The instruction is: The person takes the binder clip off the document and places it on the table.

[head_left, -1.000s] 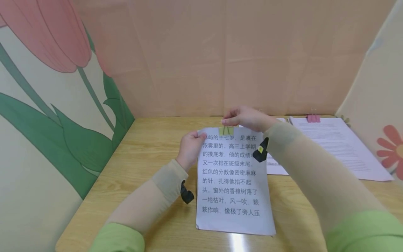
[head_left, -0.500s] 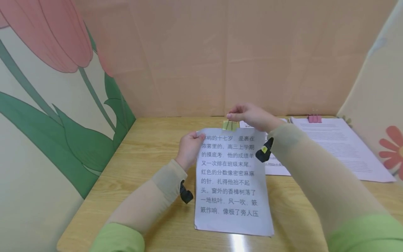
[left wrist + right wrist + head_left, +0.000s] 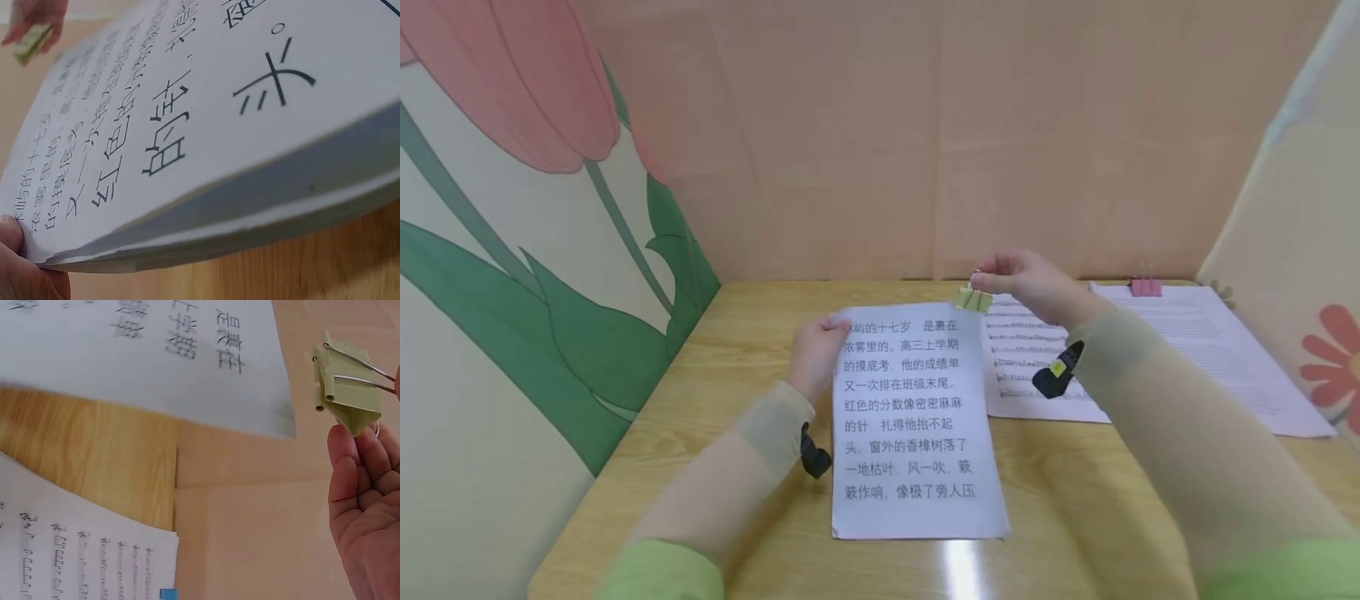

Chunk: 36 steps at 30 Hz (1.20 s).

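My left hand (image 3: 818, 354) pinches the upper left corner of a stack of printed paper (image 3: 910, 417), thumb on the front sheet. Large Chinese text covers that sheet, and the stack is tilted up toward me. By its wire handles, my right hand (image 3: 1033, 283) holds a yellow-green binder clip (image 3: 973, 300). The right wrist view shows the clip (image 3: 350, 381) apart from the paper's corner, its jaws closed with nothing between them. In the left wrist view several sheet edges of the stack (image 3: 250, 212) show, slightly fanned.
Sheet music (image 3: 1037, 358) lies on the wooden table (image 3: 760, 333) to the right, a blue clip (image 3: 168, 594) at its edge. Beyond it lies a text stack (image 3: 1217, 358) with a pink binder clip (image 3: 1146, 287). A peach-coloured backdrop (image 3: 850, 150) stands behind the table.
The binder clip has come off the top edge of the paper stack and moved right with my right hand. My left hand and the stack have shifted left, uncovering more sheet music.
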### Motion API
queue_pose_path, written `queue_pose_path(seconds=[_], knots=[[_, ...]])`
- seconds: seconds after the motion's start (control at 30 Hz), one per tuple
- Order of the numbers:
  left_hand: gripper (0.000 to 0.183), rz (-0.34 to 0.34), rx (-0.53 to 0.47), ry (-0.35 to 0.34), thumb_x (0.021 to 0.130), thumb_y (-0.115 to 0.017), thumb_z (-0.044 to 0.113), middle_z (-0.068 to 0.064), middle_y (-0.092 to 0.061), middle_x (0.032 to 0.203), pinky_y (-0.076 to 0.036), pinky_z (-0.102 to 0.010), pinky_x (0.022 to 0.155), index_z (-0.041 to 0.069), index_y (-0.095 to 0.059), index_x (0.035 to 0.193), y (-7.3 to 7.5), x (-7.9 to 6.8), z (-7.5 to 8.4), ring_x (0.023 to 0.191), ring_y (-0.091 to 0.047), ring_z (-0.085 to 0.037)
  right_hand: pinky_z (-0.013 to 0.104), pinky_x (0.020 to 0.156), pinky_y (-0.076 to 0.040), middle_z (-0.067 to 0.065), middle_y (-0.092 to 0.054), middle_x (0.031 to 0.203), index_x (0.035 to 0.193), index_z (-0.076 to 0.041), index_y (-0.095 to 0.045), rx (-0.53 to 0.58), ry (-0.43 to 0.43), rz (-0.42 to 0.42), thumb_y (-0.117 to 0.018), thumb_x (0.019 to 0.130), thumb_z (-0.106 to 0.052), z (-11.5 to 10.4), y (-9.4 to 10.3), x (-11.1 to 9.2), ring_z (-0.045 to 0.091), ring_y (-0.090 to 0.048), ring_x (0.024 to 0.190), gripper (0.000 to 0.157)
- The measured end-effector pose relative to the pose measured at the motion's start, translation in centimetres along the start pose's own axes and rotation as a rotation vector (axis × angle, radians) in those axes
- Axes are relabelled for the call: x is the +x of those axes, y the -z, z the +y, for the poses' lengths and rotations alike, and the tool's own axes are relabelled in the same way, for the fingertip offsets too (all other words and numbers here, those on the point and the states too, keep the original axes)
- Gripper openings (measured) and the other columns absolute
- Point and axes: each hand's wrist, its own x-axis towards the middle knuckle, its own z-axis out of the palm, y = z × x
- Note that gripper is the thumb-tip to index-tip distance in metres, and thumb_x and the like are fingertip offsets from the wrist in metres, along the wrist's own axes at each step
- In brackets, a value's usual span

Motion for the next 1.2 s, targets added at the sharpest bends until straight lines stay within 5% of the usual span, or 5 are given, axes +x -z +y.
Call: queue_pose_path(seconds=[0.33,0.67,1.2], knots=[[0.038,0.105,0.071,0.079,0.098,-0.054,0.032,-0.005,-0.062,0.107,-0.052,-0.033,0.075,0.012,-0.056,0.130,4.8,2.7,-1.9,0.091,-0.061,-0.022,0.058,0.108,-0.028,0.012,-0.058,0.119,0.118,-0.002,-0.056,-0.028,-0.036,-0.079,-0.065,0.090,-0.041,3.0,-2.1,-0.6,0.031,-0.048,0.121,0.049],[0.046,0.208,0.183,0.144,0.100,-0.050,0.034,-0.008,-0.053,0.134,-0.038,-0.039,0.105,0.012,-0.048,0.140,8.9,5.1,-4.2,0.117,-0.050,-0.024,0.055,0.104,-0.036,0.009,-0.058,0.128,0.129,-0.007,-0.056,-0.132,-0.107,-0.153,-0.064,0.088,-0.051,6.3,-7.1,-0.3,0.031,-0.049,0.122,0.061],[0.050,0.336,0.265,0.149,0.101,-0.045,0.036,-0.012,-0.046,0.143,-0.032,-0.041,0.109,0.009,-0.044,0.143,14.4,6.7,-6.6,0.125,-0.045,-0.028,0.041,0.093,-0.047,0.007,-0.063,0.119,0.120,-0.006,-0.064,-0.116,-0.162,-0.138,-0.068,0.089,-0.038,7.1,-13.8,1.7,0.022,-0.058,0.105,0.044]])
